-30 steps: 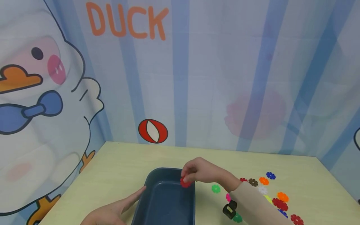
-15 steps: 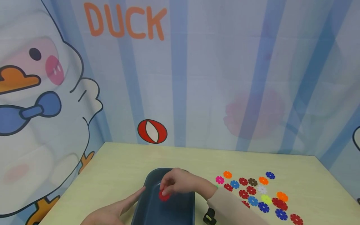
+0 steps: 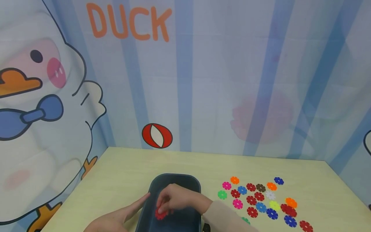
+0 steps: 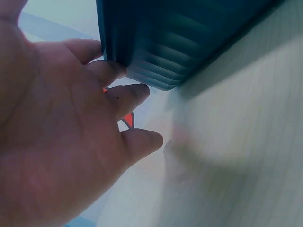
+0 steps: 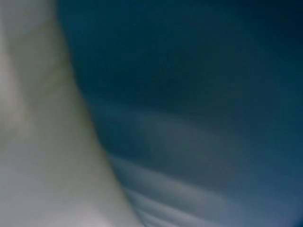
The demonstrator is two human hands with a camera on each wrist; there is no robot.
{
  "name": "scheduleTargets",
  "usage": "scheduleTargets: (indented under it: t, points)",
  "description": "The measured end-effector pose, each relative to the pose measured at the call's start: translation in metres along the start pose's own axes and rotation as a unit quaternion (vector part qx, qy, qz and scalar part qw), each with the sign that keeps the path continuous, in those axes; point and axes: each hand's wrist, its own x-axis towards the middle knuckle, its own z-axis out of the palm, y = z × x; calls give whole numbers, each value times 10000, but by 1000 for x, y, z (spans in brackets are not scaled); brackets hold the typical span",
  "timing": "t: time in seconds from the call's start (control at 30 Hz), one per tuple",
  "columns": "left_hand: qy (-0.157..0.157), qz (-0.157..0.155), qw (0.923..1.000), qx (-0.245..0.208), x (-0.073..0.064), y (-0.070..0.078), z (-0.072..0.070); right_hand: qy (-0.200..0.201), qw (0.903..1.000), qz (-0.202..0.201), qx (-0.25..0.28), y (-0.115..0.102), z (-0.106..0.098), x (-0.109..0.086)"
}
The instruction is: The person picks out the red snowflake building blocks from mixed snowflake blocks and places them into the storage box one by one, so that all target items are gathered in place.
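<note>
A dark blue rectangular tray (image 3: pixel 189 183) stands on the table. Over its inside, my right hand (image 3: pixel 180 197) pinches a red notched plastic disc (image 3: pixel 159 216) between thumb and fingers. Whether the disc touches the tray floor, I cannot tell. My left hand (image 3: pixel 114 219) is at the tray's left side, its fingers extended against the outer wall. In the left wrist view, that hand (image 4: pixel 61 123) has an open palm with fingertips at the ribbed tray wall (image 4: pixel 161 61). The right wrist view is blurred, showing mostly the blue tray (image 5: pixel 189 85); the fingers are hidden there.
Right of the tray, several notched discs in mixed colours lie scattered on the table (image 3: pixel 232 164), among them a pink disc (image 3: pixel 237 203), a green disc (image 3: pixel 222 194) and a blue disc (image 3: pixel 290 221). A printed curtain (image 3: pixel 214 80) hangs behind the table.
My right hand has carried the red disc from the tray's right rim leftward and lower over the inside, uncovering more discs on the table. The left hand has stayed at the tray's side.
</note>
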Motion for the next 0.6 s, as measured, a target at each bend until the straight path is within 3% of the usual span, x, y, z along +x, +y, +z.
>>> scheduleTargets:
  t: [0.3,0.6]
  points:
    - [-42,76,9999,55,-1,2,0,-125,9990,185,375,9,17,4]
    - [18,-68,9998,-167,-1,0,0,-244,9980,380,452,14,23,4]
